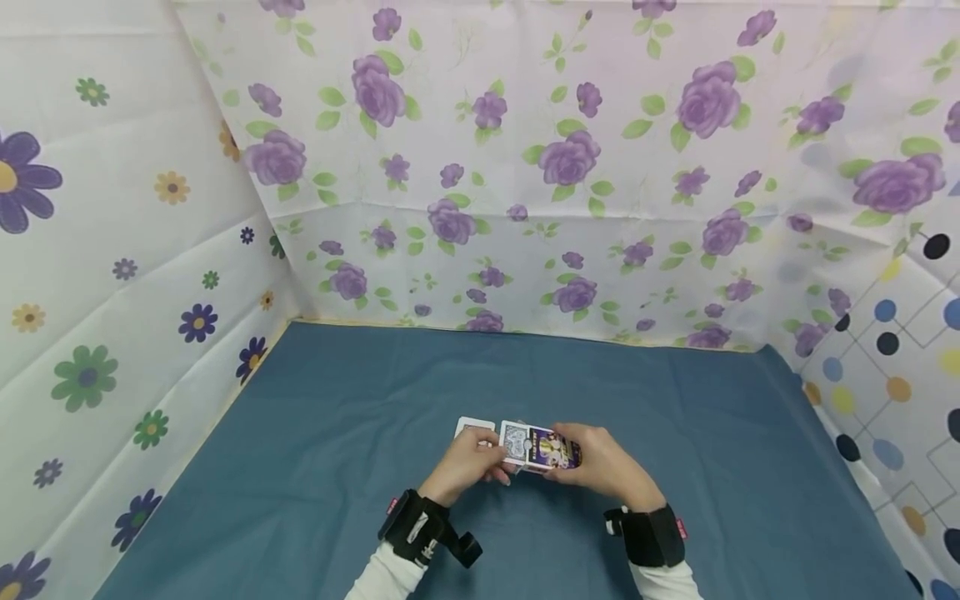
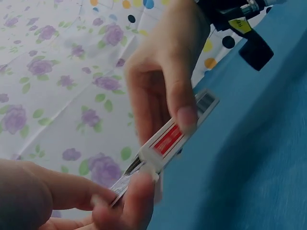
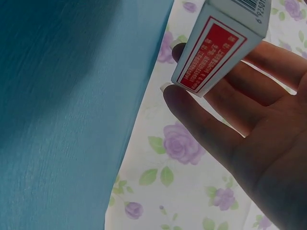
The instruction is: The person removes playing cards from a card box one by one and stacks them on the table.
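My right hand [image 1: 600, 460] grips a purple playing-card box [image 1: 553, 450] by its right end, thumb and fingers on opposite edges. A red label panel on the box's narrow side [image 3: 211, 55] shows in the right wrist view. From the box's left end stick out grey-patterned playing cards [image 1: 514, 442]. My left hand [image 1: 467, 458] is at that end, and in the left wrist view its thumb and fingers [image 2: 139, 191] pinch the cards at the box's mouth. Just beyond the left hand shows another white-edged card [image 1: 474, 423], partly hidden by the fingers.
A blue cloth [image 1: 360, 400] covers the table under both hands. Behind it hangs a white sheet with purple flowers [image 1: 570, 158]; patterned sheets also hang at left [image 1: 82, 375] and right [image 1: 892, 400]. Both wrists wear black camera straps [image 1: 651, 535].
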A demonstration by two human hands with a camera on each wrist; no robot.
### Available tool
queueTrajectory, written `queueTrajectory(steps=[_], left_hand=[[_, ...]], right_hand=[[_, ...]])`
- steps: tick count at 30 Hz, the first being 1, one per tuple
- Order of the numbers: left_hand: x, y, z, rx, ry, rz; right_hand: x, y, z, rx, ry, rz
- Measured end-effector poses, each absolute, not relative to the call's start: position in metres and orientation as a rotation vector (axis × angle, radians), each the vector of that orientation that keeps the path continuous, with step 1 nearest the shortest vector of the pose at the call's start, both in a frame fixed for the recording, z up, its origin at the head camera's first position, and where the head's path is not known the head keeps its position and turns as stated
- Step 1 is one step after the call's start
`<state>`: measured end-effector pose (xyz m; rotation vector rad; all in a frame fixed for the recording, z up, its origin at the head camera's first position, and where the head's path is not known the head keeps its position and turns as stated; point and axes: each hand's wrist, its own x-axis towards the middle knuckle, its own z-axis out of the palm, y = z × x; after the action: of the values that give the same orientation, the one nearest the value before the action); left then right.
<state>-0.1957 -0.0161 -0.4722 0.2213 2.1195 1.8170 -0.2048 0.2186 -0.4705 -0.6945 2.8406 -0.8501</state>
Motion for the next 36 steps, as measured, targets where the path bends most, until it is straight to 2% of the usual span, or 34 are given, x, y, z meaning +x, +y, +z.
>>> queueTrajectory(steps=[10,20,32,36], left_hand=[[-0.194,-0.044,-0.470,0.070,2.155,2.000],[-0.212,-0.049,-0.480,-0.103,2.208,2.230],[-0.242,-0.067,-0.505,-0.067,2.438,2.079],[-0.253,-0.069,-0.512,-0.154,2.459,1.962]], right_hand=[[-0.204,0.220,-0.469,-0.654,2.873,-0.834],[-0.205,0.218,-0.470,-0.673,2.859,-0.823],[-0.207,0.221,-0.472,-0.656,2.862,-0.820],[-0.208,0.222,-0.474,-0.641,2.853,-0.831]])
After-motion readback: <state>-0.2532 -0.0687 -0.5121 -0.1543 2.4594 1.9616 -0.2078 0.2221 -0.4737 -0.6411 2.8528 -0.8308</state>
